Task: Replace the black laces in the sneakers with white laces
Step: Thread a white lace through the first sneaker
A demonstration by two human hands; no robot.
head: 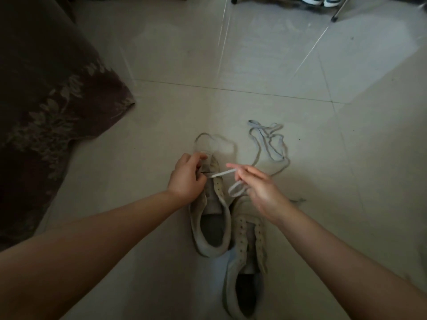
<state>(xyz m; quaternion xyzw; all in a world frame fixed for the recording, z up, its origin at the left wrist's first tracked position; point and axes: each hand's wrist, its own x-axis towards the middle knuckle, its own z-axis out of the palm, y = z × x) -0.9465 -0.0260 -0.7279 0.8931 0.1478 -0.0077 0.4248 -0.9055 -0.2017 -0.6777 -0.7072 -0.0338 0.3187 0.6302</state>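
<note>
Two pale sneakers lie on the tiled floor, toes pointing away from me. The left sneaker has a white lace crossing its lower eyelets. My left hand grips the sneaker's front by the eyelet flap. My right hand pinches the white lace and pulls it to the right, a loop hanging under the fingers. The right sneaker lies nearer me with bare eyelets. A loose pale lace lies tangled on the floor beyond my right hand. No black lace shows clearly.
A dark floral cloth covers furniture at the left. Metal rack legs and striped shoes stand at the far top right. Pale floor tiles stretch ahead.
</note>
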